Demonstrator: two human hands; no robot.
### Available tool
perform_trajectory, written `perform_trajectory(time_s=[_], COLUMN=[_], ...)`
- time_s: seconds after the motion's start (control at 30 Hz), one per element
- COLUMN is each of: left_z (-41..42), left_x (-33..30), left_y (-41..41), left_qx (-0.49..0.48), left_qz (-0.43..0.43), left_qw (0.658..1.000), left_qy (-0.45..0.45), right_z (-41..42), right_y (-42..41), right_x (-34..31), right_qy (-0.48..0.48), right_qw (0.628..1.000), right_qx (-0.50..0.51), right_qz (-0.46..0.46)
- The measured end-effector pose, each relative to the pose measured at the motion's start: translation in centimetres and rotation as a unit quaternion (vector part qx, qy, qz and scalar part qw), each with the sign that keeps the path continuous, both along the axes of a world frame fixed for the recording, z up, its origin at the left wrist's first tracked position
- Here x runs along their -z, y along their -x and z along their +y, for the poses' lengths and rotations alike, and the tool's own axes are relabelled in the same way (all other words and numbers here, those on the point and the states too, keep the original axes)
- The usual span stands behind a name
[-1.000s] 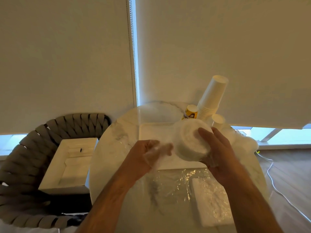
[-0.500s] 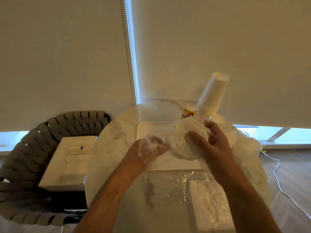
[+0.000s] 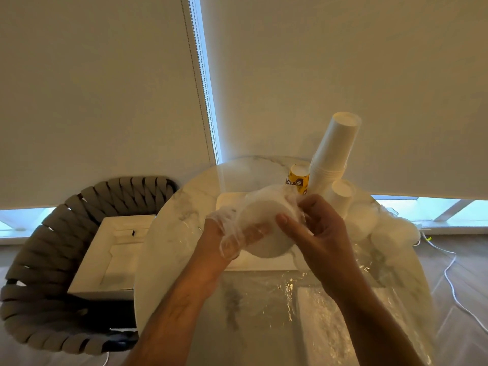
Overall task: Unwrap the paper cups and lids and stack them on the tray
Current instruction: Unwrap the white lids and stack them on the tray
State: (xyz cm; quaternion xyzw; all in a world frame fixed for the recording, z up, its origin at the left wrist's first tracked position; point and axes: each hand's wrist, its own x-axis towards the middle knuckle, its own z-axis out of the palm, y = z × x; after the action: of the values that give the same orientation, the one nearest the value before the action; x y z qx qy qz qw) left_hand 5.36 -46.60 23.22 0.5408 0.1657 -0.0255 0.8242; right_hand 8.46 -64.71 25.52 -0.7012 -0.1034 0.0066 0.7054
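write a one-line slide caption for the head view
Both hands, left and right, peel clear wrap off a stack of lids above the tray, beside stacked cups.

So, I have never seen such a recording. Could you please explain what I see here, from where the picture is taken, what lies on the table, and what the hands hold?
There is no machine here: a person works with bare hands, and a camera worn on the head looks forward and down at them. The right hand and the left hand hold a white stack of lids above the tray; the left hand grips the thin plastic wrap around it. Everything is on a round marble table. Behind stands a tall, tilted stack of white paper cups, beside it a yellow cup. Loose clear plastic lies near the person. A woven chair at the left holds an open white box.
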Motion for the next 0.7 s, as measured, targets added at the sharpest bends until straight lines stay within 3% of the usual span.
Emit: perform_trajectory(time_s=[0.13,0.23,0.43,0.6,0.7], left_z=[-0.2,-0.1,0.0,0.2,0.4], left_x=[-1.0,-1.4,-1.3,-1.2,-1.1], left_y=[0.5,0.6,1.1,1.3,1.3], left_qx=[0.049,0.051,0.035,-0.008,-0.027], left_qz=[-0.075,-0.072,-0.035,-0.054,-0.058], left_qw=[0.996,0.996,0.998,0.995,0.989], left_qy=[0.001,0.014,0.024,0.087,0.136], right_z=[-0.4,-0.3,0.1,0.2,-0.1], right_y=[-0.3,-0.2,-0.1,0.1,-0.2], right_x=[-0.3,-0.8,-1.6,-2.2,-1.6], right_qy=[-0.1,-0.166,-0.209,-0.272,-0.249], right_qw=[0.993,0.981,0.969,0.947,0.957], right_qx=[0.0,0.012,0.053,0.08,0.046], right_qz=[0.069,0.1,0.12,0.151,0.142])
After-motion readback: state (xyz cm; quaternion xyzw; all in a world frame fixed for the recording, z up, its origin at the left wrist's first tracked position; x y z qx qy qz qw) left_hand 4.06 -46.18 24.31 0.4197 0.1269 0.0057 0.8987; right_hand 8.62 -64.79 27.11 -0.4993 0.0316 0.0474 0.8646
